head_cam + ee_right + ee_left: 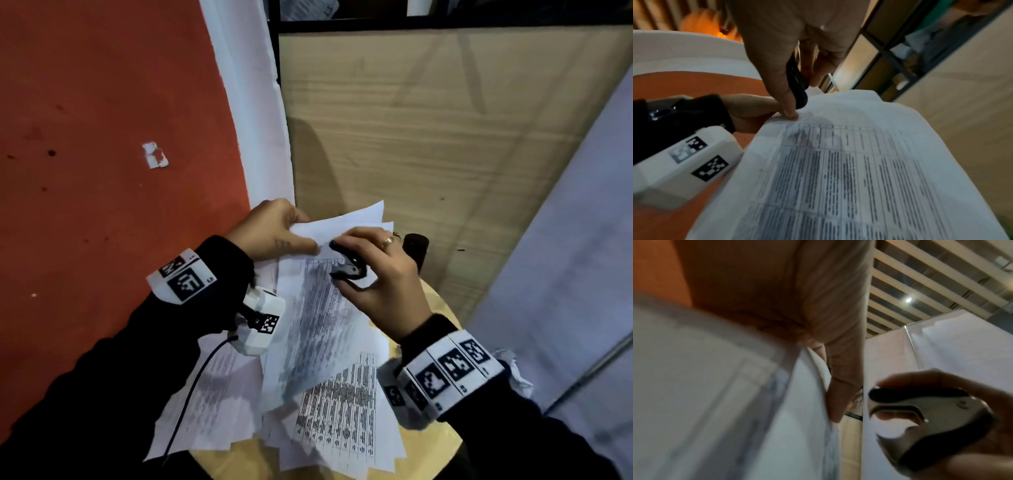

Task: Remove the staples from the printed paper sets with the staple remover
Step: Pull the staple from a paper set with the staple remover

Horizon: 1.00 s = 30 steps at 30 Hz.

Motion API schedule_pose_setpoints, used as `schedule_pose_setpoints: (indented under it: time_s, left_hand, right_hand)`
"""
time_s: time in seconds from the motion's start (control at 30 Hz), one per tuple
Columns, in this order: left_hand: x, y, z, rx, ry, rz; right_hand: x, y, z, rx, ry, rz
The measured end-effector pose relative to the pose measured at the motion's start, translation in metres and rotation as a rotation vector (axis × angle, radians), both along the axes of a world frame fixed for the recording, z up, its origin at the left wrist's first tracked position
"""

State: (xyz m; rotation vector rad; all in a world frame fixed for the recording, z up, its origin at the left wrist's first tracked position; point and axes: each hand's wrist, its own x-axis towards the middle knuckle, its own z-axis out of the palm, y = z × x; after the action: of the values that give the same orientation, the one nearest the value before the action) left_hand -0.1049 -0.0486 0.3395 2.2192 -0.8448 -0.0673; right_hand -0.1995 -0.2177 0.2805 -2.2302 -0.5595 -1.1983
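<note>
My left hand pinches the top corner of a printed paper set, lifted above the round table. My right hand grips the black and metal staple remover by that corner. In the left wrist view the staple remover has its metal jaws apart, next to the sheet edge. In the right wrist view the staple remover sits between thumb and fingers, above the printed paper set. The staple itself is not visible.
More printed sheets lie spread on the round wooden table. A dark cylinder stands behind my right hand. A red floor lies to the left, a beige partition ahead. Crumpled paper sits by my right wrist.
</note>
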Motion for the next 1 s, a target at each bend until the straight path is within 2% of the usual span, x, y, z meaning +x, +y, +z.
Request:
schedule_pose_setpoints:
  time_s: [0.1,0.2,0.43,0.67,1.0]
  left_hand:
    - [-0.002,0.002,0.002,-0.022,0.042,-0.066]
    - [-0.005,0.003,0.005,-0.048,0.069,-0.106]
    - [-0.012,0.002,0.009,-0.097,0.108,-0.126]
    - [-0.019,0.001,0.013,-0.129,0.155,-0.162]
    - [-0.024,-0.001,0.015,-0.118,0.125,-0.105]
  right_hand:
    - [0.008,0.004,0.007,-0.079,-0.053,-0.010]
    - [0.010,0.005,0.010,-0.072,-0.067,0.011]
    - [0.008,0.003,0.016,-0.089,-0.105,0.057]
    - [0.004,0.002,0.022,-0.161,-0.160,0.028]
    - [-0.003,0.003,0.027,-0.199,-0.163,-0.009]
